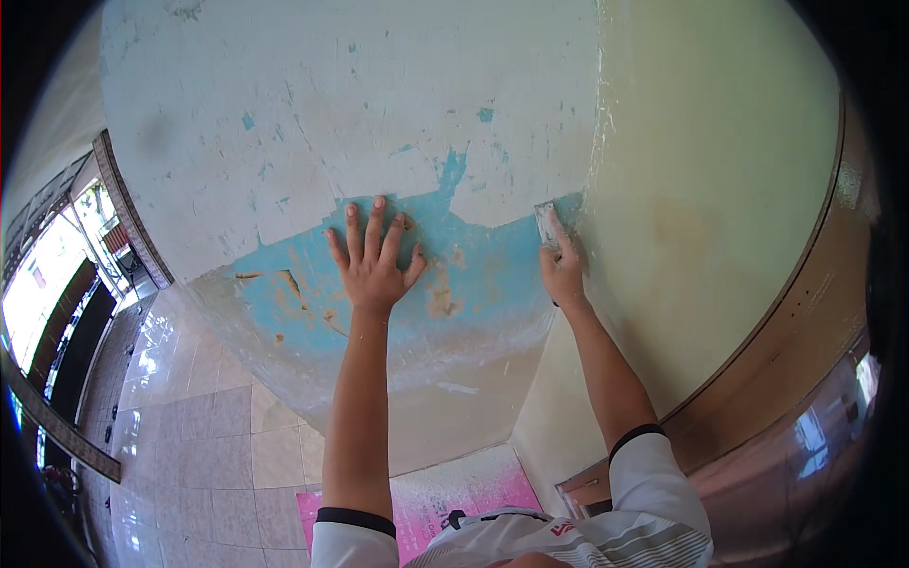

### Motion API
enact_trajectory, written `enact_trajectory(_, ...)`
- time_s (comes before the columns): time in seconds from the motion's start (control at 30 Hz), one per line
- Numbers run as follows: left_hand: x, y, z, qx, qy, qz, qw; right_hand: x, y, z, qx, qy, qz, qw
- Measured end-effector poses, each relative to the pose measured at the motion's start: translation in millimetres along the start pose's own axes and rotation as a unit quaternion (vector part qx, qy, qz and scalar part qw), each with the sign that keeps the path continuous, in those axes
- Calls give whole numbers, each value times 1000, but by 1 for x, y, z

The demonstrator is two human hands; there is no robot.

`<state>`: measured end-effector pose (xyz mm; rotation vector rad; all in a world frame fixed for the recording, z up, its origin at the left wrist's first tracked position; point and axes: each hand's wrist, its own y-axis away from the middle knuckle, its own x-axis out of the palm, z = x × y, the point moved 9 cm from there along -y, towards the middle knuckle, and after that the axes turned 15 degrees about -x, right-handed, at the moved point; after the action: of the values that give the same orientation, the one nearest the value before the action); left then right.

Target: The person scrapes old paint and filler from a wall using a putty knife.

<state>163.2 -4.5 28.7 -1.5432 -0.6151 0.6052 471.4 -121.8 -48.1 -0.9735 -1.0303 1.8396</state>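
Note:
My left hand (374, 275) lies flat on the wall with its fingers spread, palm against a blue patch (492, 260) where the white coat is gone. My right hand (563, 273) grips a small flat scraper (544, 220), whitened with dust. Its end meets the wall at the right end of the blue patch, close to the inner corner. Above, the white coat (284, 114) still covers the wall, dotted with small blue chips. Brown stains and peeling flakes mark the blue around my left hand.
A pale yellow-green wall (710, 170) adjoins on the right, with a brown wooden panel (757, 379) beyond it. Below, a pink sheet (473, 492) sprinkled with white dust lies on the tiled floor (213, 426). A bright doorway (57, 275) stands at the far left.

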Motion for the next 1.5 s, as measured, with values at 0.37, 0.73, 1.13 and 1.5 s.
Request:
enact_trajectory(0.37, -2, -1, 1, 0, 0, 5, 1000, 0, -3, 13, 32, -29, 12, 999)
enact_trajectory(0.73, -2, -2, -1, -3, -1, 3, 1000, 0, -4, 13, 2, -1, 14, 1000)
enact_trajectory(1.13, 6, 38, 4, -8, -34, 54, 998, 4, 8, 18, 42, 1, 46, 998)
enact_trajectory(1.5, 8, 126, 24, -25, -71, 185, 980, 1, 13, 7, 85, 1, 109, 990)
